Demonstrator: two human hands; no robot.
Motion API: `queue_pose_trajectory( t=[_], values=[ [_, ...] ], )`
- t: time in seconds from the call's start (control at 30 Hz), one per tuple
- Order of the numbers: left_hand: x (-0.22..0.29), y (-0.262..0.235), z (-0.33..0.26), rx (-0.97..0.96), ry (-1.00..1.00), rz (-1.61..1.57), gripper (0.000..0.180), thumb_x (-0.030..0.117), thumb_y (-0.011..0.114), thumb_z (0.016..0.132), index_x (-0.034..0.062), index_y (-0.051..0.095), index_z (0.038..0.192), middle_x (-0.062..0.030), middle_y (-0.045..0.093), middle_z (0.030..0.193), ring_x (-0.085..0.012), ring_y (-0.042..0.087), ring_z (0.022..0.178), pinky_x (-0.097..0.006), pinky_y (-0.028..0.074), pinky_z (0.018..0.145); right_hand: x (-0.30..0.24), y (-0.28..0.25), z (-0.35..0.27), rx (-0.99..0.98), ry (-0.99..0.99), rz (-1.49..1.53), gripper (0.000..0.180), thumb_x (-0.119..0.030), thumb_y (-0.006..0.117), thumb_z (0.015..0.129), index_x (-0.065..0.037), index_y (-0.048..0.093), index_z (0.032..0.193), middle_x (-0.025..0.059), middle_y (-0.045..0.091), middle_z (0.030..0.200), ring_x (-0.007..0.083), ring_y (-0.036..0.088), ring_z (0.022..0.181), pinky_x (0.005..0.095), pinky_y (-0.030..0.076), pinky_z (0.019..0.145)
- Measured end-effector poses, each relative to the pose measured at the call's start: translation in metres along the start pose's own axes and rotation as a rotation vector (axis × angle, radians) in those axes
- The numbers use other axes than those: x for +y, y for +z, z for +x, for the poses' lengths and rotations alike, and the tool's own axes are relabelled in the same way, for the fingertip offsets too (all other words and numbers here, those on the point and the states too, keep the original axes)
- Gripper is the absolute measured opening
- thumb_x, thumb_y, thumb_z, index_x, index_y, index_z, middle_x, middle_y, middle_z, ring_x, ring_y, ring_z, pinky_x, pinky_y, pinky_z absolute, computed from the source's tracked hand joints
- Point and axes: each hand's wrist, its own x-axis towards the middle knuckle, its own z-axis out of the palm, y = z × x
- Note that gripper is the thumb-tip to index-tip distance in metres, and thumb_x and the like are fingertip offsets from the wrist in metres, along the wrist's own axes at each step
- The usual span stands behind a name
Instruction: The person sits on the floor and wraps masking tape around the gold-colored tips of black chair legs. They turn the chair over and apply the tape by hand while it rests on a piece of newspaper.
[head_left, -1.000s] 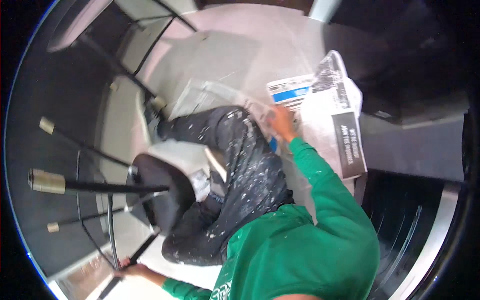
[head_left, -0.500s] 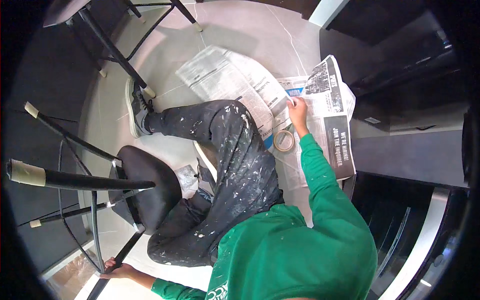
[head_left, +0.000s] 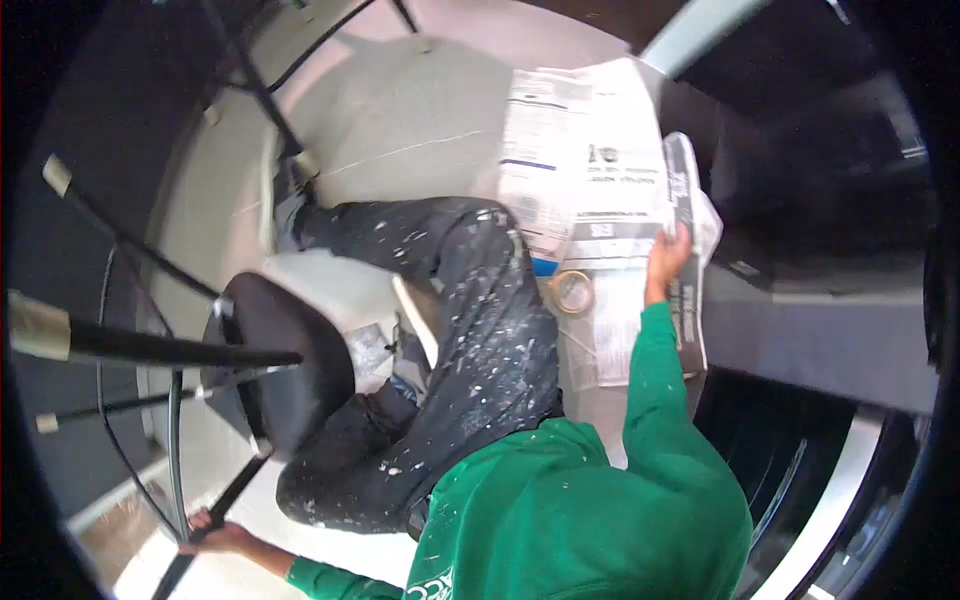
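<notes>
At the lower left, my left hand [head_left: 215,535] is closed round a black leg of the tipped stool [head_left: 290,365], close to its thin metal ring. My right hand [head_left: 668,258] pinches the edge of a newspaper sheet [head_left: 545,150], which lies folded over the other newspaper pages [head_left: 690,320] on the floor to the right. A roll of tan tape [head_left: 572,292] rests on the paper between my knee and right forearm. The stool lies with its dark seat toward my legs and its pale-tipped legs pointing left.
Another black stool [head_left: 255,90] stands at the upper left, a leg near my shoe [head_left: 290,205]. A small clear plastic packet [head_left: 368,352] lies on the floor between my legs. Dark cabinets [head_left: 810,180] line the right side; a dark wall [head_left: 60,250] runs along the left.
My right hand has moved right, drawing the newspaper sheet over from the left onto the other pages. My left hand still holds the stool leg; the view has shifted slightly.
</notes>
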Motion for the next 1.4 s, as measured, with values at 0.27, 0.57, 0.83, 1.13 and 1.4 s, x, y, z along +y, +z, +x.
queue_pose_trajectory(
  t=[0.27, 0.57, 0.83, 1.13, 1.4],
  values=[
    [-0.003, 0.006, 0.003, -0.01, 0.014, -0.121, 0.067, 0.077, 0.042, 0.097, 0.014, 0.043, 0.072, 0.0003, 0.038, 0.061, -0.0149, 0.039, 0.058, -0.03, 0.038, 0.063, -0.283, -0.064, -0.1, -0.341, -0.186, 0.55, 0.03, -0.01, 0.072, 0.093, -0.001, 0.067, 0.12, 0.0121, 0.067, 0.117, 0.0265, 0.06, 0.116, 0.0392, 0.044, 0.105],
    [-0.02, 0.001, 0.009, 0.031, 0.078, -0.117, 0.08, 0.075, 0.039, 0.099, -0.001, 0.061, 0.101, 0.004, 0.035, 0.061, -0.0074, 0.033, 0.053, -0.022, 0.031, 0.051, -0.402, 0.009, -0.321, -1.453, -1.078, 0.255, 0.079, -0.035, 0.087, 0.073, 0.0, 0.054, 0.135, 0.0198, 0.055, 0.125, 0.0391, 0.055, 0.12, 0.048, 0.047, 0.099],
    [-0.02, 0.01, -0.001, 0.168, 0.137, -0.137, 0.062, 0.062, 0.046, 0.104, 0.0013, 0.058, 0.1, 0.002, 0.044, 0.062, -0.0073, 0.04, 0.052, -0.022, 0.036, 0.048, -0.393, 0.057, -0.372, -1.374, -1.263, -0.109, 0.105, -0.05, 0.094, 0.058, 0.003, 0.05, 0.137, 0.022, 0.055, 0.133, 0.0387, 0.051, 0.129, 0.0498, 0.044, 0.107],
    [-0.027, 0.021, 0.0, 0.117, 0.122, -0.207, 0.055, 0.053, 0.059, 0.102, -0.0016, 0.062, 0.094, 0.0, 0.048, 0.055, -0.0096, 0.046, 0.046, -0.025, 0.036, 0.046, -0.383, 0.098, -0.356, -1.638, -0.99, -0.136, 0.082, -0.041, 0.098, 0.054, -0.001, 0.059, 0.114, 0.0189, 0.068, 0.107, 0.0371, 0.066, 0.101, 0.0434, 0.053, 0.091],
    [-0.013, 0.0, -0.006, 0.137, 0.13, -0.103, 0.06, 0.057, 0.056, 0.102, -0.0019, 0.061, 0.096, 0.0007, 0.046, 0.055, -0.0098, 0.045, 0.046, -0.026, 0.038, 0.048, -0.449, 0.068, -0.327, -2.276, -0.531, -0.064, 0.046, -0.022, 0.092, 0.071, 0.002, 0.072, 0.105, 0.0144, 0.073, 0.112, 0.0212, 0.067, 0.102, 0.0384, 0.053, 0.088]
  ],
)
